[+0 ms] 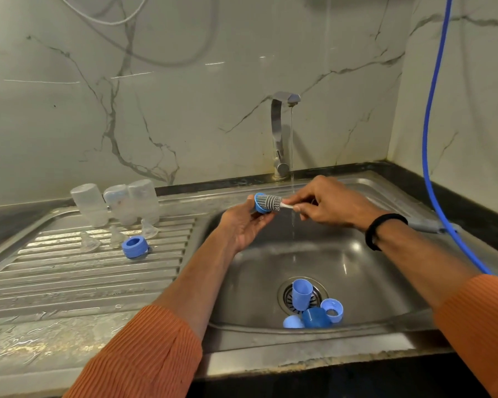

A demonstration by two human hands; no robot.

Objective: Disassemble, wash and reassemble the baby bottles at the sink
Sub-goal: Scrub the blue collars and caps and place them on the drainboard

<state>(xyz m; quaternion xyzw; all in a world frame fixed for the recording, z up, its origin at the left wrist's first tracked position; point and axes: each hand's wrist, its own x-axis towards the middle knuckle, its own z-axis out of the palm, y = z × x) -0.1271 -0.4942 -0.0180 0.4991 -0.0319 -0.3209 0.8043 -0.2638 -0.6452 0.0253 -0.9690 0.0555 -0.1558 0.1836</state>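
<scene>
My left hand (243, 225) gripping blue collar (260, 206) above sink (385, 271) rear edge, right hand (325, 203) pinching brush (269, 202) stem, bristles inside collar

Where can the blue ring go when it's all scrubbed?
The drainboard has bare ridges in front of the blue ring and the teats. Its back is crowded with upturned bottles. The sink floor is bare beside the drain, where blue parts cluster.

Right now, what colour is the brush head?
Grey, on the brush, seen in the head view.
</scene>
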